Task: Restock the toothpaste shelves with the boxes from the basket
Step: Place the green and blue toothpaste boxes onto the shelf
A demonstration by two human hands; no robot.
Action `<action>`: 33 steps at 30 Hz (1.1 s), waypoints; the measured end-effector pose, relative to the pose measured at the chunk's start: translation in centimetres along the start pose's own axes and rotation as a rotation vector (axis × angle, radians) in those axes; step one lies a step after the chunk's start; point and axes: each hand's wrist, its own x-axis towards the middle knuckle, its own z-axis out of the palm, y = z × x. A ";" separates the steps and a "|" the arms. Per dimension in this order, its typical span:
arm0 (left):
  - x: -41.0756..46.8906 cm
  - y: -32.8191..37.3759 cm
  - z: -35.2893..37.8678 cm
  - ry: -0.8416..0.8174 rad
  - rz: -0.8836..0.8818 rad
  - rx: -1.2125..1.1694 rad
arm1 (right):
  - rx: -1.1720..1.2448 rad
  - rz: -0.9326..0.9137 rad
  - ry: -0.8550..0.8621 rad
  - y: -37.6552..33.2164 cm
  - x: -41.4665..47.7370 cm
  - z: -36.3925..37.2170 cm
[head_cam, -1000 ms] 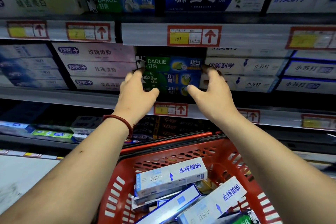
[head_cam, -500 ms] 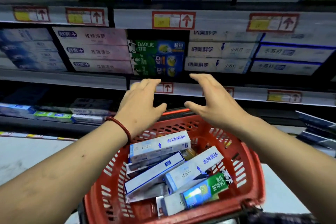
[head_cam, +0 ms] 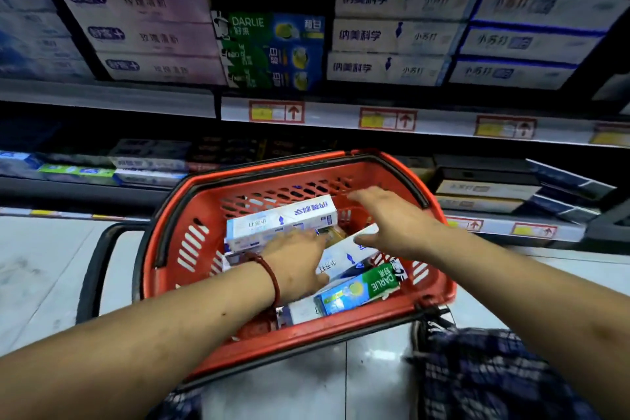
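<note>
A red basket sits low in front of the shelves and holds several toothpaste boxes. A white and blue box lies on top at the back. A green and blue Darlie box lies at the front right, a second white box beside it. Both hands are inside the basket. My left hand, fingers stretched, rests over the boxes just below the top white box. My right hand hovers spread above the right side, holding nothing. On the shelf above, a stack of Darlie boxes stands between pink and white boxes.
The basket's black handle hangs to the left over a pale tiled floor. Shelf edges with red price tags run across above the basket. A lower shelf holds dark boxes at right. Checked fabric shows at bottom right.
Both hands left the Darlie stack on the shelf and dropped into the basket. The view tilted down with them.
</note>
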 end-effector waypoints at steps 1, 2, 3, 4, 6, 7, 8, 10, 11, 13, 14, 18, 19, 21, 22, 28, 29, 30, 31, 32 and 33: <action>-0.1 0.4 1.0 -0.079 0.017 0.010 | -0.049 0.009 -0.095 0.4 -0.1 0.9; -0.2 0.6 1.8 -0.153 0.027 0.013 | -0.085 0.017 -0.193 0.7 -0.3 1.8; -0.2 0.7 2.4 -0.210 0.033 0.006 | -0.105 0.031 -0.283 1.0 -0.5 2.7; -0.2 0.7 2.9 -0.256 0.035 -0.014 | -0.115 0.045 -0.357 1.1 -0.8 3.4; -0.1 0.5 3.5 -0.312 0.021 -0.086 | -0.134 0.049 -0.455 1.4 -0.9 4.9; 0.0 0.3 3.6 -0.323 0.015 -0.120 | -0.147 0.039 -0.481 1.4 -0.8 5.5; 0.1 0.2 3.7 -0.325 0.009 -0.140 | -0.155 0.024 -0.494 1.4 -0.6 6.1; 0.3 0.2 4.1 -0.313 0.004 -0.141 | -0.158 0.011 -0.523 1.1 -0.1 6.7; 0.4 0.2 4.3 -0.310 0.003 -0.130 | -0.163 0.004 -0.545 0.9 0.2 6.8; 0.7 0.4 4.8 -0.315 0.000 -0.112 | -0.194 -0.030 -0.578 0.5 0.6 7.1; 0.9 0.5 4.9 -0.317 -0.004 -0.103 | -0.216 -0.050 -0.581 0.3 0.7 7.3; 1.6 0.5 4.9 -0.306 0.009 -0.089 | -0.292 -0.106 -0.604 0.1 1.2 8.2; 1.7 0.5 4.9 -0.304 0.007 -0.095 | -0.301 -0.123 -0.605 0.1 1.4 8.2; 1.9 0.7 4.8 -0.306 -0.013 -0.114 | -0.307 -0.146 -0.608 0.2 1.6 8.1; 2.1 0.7 4.7 -0.306 -0.033 -0.131 | -0.299 -0.146 -0.601 0.2 1.7 7.9; 3.8 -0.6 1.4 -0.126 -0.160 -0.519 | -0.022 -0.006 -0.405 1.0 2.0 6.0; 4.1 -1.1 0.7 -0.054 -0.185 -0.605 | 0.062 0.027 -0.359 1.0 2.0 5.5; 4.4 -1.4 0.0 0.021 -0.213 -0.704 | 0.155 0.065 -0.301 1.0 2.1 5.0; 4.6 -1.7 -0.5 0.096 -0.236 -0.822 | 0.246 0.114 -0.241 0.8 2.2 4.7; 4.7 -1.9 -1.1 0.160 -0.252 -0.946 | 0.330 0.151 -0.173 0.5 2.3 4.2; 4.9 -2.0 -1.5 0.208 -0.260 -1.067 | 0.409 0.176 -0.109 0.2 2.5 3.9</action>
